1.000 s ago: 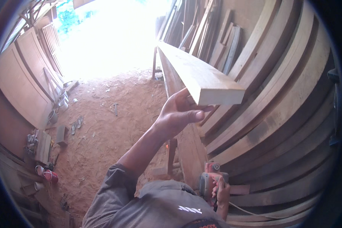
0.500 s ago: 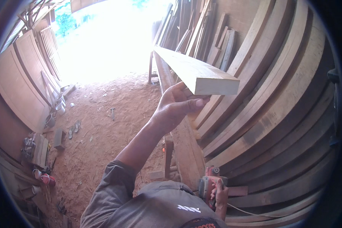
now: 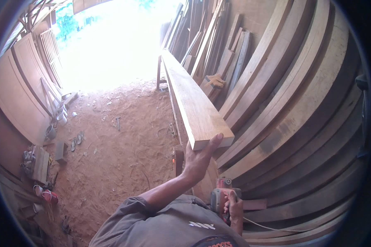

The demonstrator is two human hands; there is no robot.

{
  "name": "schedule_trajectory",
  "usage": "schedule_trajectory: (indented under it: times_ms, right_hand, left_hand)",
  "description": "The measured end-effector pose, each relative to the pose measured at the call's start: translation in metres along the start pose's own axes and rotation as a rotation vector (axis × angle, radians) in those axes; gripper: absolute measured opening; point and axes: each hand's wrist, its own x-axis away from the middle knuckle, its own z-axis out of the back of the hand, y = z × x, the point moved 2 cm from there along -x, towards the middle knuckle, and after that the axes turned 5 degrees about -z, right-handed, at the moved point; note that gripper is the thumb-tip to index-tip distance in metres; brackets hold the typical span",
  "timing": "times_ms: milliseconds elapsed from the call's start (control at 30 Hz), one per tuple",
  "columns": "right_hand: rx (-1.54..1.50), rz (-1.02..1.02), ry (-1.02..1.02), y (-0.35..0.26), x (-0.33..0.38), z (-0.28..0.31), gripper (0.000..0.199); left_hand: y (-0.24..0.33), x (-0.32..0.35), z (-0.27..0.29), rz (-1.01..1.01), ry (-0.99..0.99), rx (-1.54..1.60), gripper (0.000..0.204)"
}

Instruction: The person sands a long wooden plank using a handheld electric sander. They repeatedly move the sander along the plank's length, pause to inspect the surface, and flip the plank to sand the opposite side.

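My left hand [image 3: 199,161] is grasping the near end of one long, pale, straight-edged wooden board [image 3: 198,105], thumb over the squared end, other fingers mostly hidden under it. Board is smooth-looking, light grain, rectangular section; it runs away from me toward the bright opening, above a rough brown wooden surface [image 3: 206,181]; can't tell if the far end touches it. My right hand [image 3: 235,206] is wrapped round the handle of one red and grey power tool [image 3: 220,193], bulky body, hard casing, low by my body; can't tell what it rests on. One pale thin cable [image 3: 272,228] trails off to the right. Board and left forearm block part of the surface; my grey cloth shirt [image 3: 165,220] covers its near end. Right side: many thick brown wooden planks [image 3: 276,94] stacked close, too many to count, curved by the lens. Ahead: narrow leaning timbers [image 3: 218,37], uncounted, plus one yellowish crumpled item [image 3: 215,81], maybe a glove. Left: two large flat brown panels [image 3: 18,101] upright. On the reddish, loose dirt floor [image 3: 111,177]: one hammer [image 3: 118,123], two sandals [image 3: 76,141], one grey-brown rectangular block [image 3: 61,152], one red round container [image 3: 50,196].
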Motion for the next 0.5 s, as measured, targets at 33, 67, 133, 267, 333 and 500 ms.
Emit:
schedule_trajectory:
  times_ms: [33,67,133,267,333,500]
  right_hand:
    - [0.001,0.006,-0.016,-0.001,0.0,0.0,0.052]
    - [-0.001,0.001,-0.01,-0.002,0.0,0.001,0.051]
    - [-0.01,-0.013,-0.01,-0.004,0.0,0.001,0.048]
    - [0.046,0.022,-0.028,-0.008,-0.003,0.0,0.049]
    - [0.078,0.034,-0.036,-0.01,-0.004,-0.001,0.049]
    - [0.102,0.062,-0.102,-0.017,-0.01,-0.002,0.049]
  left_hand:
    - [0.002,-0.001,0.003,-0.012,0.01,0.015,0.072]
    - [0.006,-0.001,0.004,-0.021,0.015,0.021,0.07]
    - [0.024,-0.009,0.015,-0.065,-0.058,-0.08,0.071]
    - [0.058,-0.02,0.028,-0.15,-0.124,-0.412,0.073]
    - [0.072,-0.023,0.029,-0.151,-0.145,-0.537,0.07]
    - [0.095,-0.039,0.021,-0.125,-0.228,-0.517,0.072]
